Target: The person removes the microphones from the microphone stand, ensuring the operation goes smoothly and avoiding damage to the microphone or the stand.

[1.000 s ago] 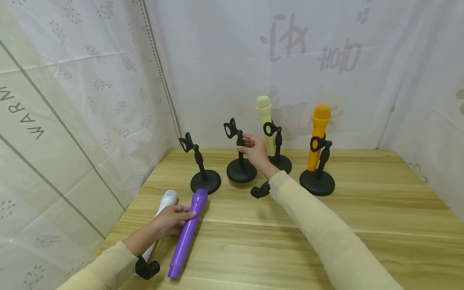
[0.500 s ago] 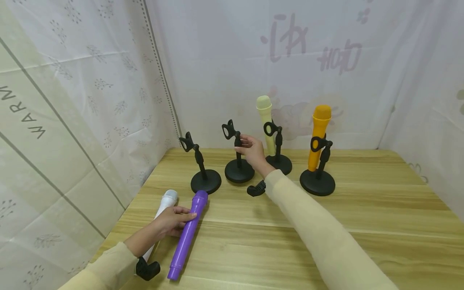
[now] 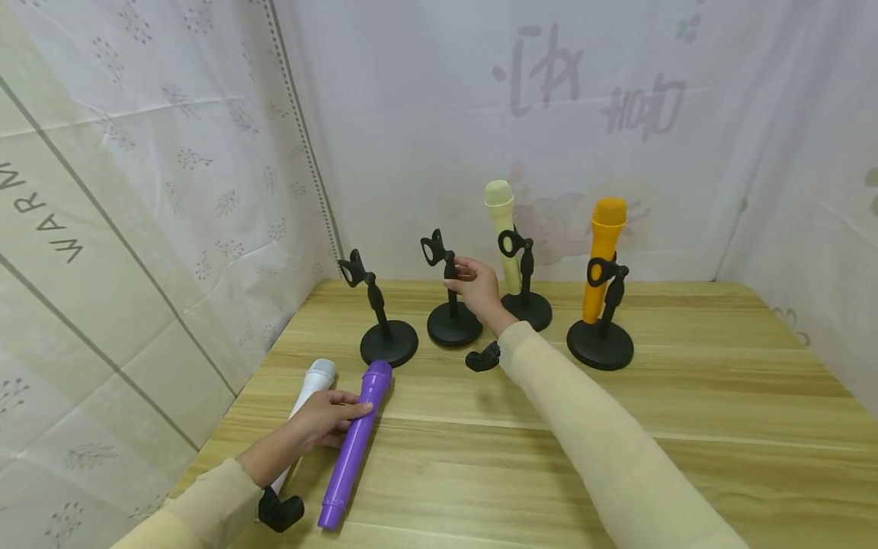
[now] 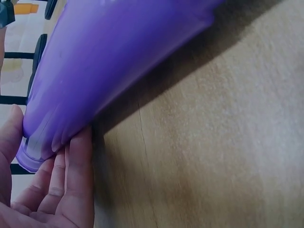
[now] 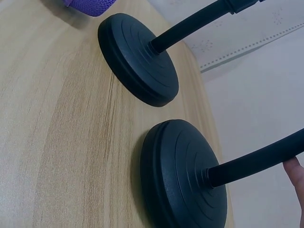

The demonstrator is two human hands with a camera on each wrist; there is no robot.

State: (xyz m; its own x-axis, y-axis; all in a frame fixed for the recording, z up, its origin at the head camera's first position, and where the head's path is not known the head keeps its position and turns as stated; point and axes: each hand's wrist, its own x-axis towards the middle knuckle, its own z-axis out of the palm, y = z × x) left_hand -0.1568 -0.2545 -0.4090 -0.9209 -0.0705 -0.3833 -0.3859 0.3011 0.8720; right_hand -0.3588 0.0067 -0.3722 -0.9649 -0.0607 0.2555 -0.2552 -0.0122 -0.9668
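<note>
My left hand holds a purple microphone between thumb and fingers, its head pointing away from me. In the left wrist view the purple microphone casts a shadow on the wood. Just left of it lies a white microphone, partly hidden by the left hand and wrist. My right hand pinches the post of a black microphone stand whose clip holds nothing. In the right wrist view, that stand's round base is near the table surface, with one fingertip against the post.
Left of the gripped stand is another black stand with a bare clip. To the right, one stand bears a pale yellow microphone and another an orange microphone. Printed curtains border the wooden table.
The right hand and the stand it grips have shifted slightly left since a second ago, with little motion in the last half second. The left hand and purple microphone have barely moved.
</note>
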